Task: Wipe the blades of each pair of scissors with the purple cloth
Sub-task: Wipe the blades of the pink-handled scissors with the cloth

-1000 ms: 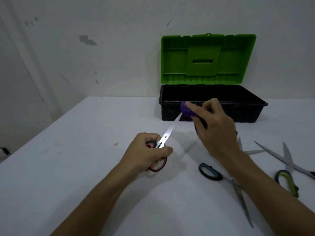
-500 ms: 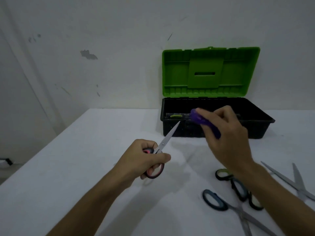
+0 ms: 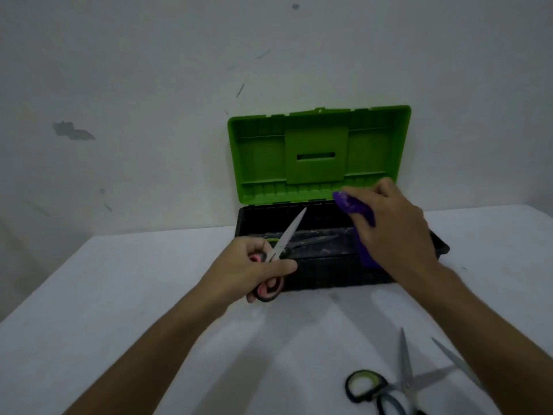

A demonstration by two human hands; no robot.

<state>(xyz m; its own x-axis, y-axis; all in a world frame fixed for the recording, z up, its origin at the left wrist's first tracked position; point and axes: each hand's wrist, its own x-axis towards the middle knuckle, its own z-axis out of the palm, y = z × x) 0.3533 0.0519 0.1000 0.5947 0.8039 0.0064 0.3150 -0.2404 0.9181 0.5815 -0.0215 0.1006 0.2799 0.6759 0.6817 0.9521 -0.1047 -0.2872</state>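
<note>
Your left hand (image 3: 254, 269) is curled round the red-and-black handles of the red scissors (image 3: 276, 259), fingers through the oval loops, thumb along the top; the smooth steel blades are together and slant up to the right, their tip over the toolbox (image 3: 329, 274) near its back wall; your right hand (image 3: 392, 229) grips the purple cloth (image 3: 357, 217), a soft bunched wad sticking out past your fingertips with a strip hanging under the palm; cloth and blades are apart; the toolbox is black ribbed plastic with a glossy green lid (image 3: 318, 155) standing open against the wall, a rectangular slot at its centre; it sits at the back edge of the white matte surface (image 3: 119, 295); inside it lies 1 more pair of scissors (image 3: 311, 242), dark and smeared, handles hidden behind your left hand; near the front right corner of the surface, loose scissors (image 3: 404, 381) overlap with blades spread, dark loops rimmed green and blue, cut off by the lower edge, so their count is unclear; no readable writing anywhere; everything is slightly blurred.
</note>
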